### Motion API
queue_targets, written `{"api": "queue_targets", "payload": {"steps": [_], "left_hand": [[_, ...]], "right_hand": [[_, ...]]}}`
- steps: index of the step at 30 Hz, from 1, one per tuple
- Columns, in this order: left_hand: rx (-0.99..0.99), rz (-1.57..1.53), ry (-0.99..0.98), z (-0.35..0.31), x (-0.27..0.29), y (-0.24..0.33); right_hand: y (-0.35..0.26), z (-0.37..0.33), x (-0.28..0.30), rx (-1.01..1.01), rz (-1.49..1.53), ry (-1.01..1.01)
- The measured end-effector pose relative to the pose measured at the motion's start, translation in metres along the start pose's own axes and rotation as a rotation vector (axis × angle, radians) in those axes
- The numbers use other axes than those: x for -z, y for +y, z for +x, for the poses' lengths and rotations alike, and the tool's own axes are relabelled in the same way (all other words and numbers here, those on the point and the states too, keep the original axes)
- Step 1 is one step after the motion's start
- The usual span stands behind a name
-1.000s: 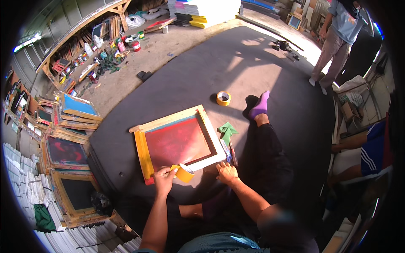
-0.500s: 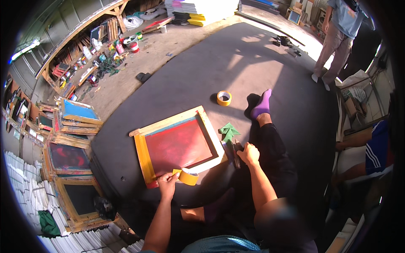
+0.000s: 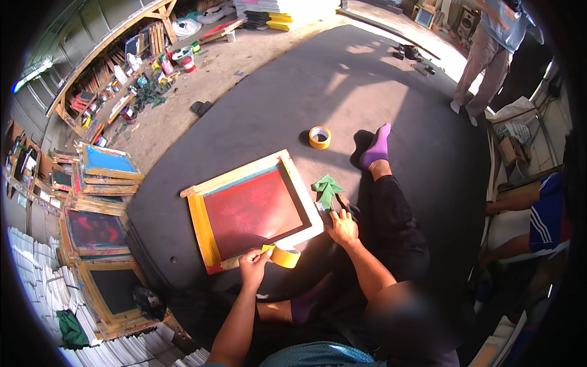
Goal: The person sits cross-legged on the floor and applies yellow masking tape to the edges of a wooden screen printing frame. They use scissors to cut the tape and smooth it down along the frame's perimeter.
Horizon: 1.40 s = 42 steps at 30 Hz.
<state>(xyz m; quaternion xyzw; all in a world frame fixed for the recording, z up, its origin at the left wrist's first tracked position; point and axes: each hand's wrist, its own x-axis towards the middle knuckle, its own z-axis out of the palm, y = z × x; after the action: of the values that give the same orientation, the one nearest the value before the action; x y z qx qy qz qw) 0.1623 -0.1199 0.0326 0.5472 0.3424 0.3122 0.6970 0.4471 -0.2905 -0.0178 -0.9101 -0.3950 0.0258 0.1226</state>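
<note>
A wooden-framed printing screen with a red-stained mesh lies on the dark mat, yellow tape along its left side. My left hand pinches the loose end of a yellow tape roll at the frame's near edge; the roll hangs to the right of the fingers. Beside the frame's right corner, my right hand reaches down with its fingers apart, close to a green cloth and a dark slim tool. What lies under these fingertips is partly hidden.
A second tape roll lies beyond the frame. My purple-socked foot rests to the right. Stacked screens and bundled white sheets line the left. One person stands at the far right; another person's leg shows nearer.
My right hand has moved left, toward the frame's corner, and its fingers have spread. My left hand still holds the tape. The view has shifted slightly.
</note>
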Motion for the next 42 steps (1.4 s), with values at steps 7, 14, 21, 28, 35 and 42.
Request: {"api": "queue_targets", "payload": {"steps": [7,14,21,28,35,42], "left_hand": [[-0.038,0.087,-0.006,0.006,0.003,0.001],[-0.07,0.076,0.035,-0.002,0.023,-0.003],[-0.051,0.039,0.06,-0.014,0.024,0.001],[-0.069,0.154,0.102,-0.029,0.042,0.009],[-0.031,-0.02,0.123,-0.044,0.042,0.004],[0.106,-0.137,0.257,-0.041,0.05,-0.012]], "right_hand": [[0.022,0.017,-0.031,-0.032,-0.105,0.072],[0.006,0.036,0.01,0.099,-0.154,0.394],[-0.074,0.006,-0.014,0.706,0.189,0.022],[-0.088,-0.01,-0.043,0.616,0.026,-0.032],[-0.11,-0.035,-0.03,0.488,0.186,-0.019],[-0.139,-0.067,0.046,0.574,0.546,-0.232]]}}
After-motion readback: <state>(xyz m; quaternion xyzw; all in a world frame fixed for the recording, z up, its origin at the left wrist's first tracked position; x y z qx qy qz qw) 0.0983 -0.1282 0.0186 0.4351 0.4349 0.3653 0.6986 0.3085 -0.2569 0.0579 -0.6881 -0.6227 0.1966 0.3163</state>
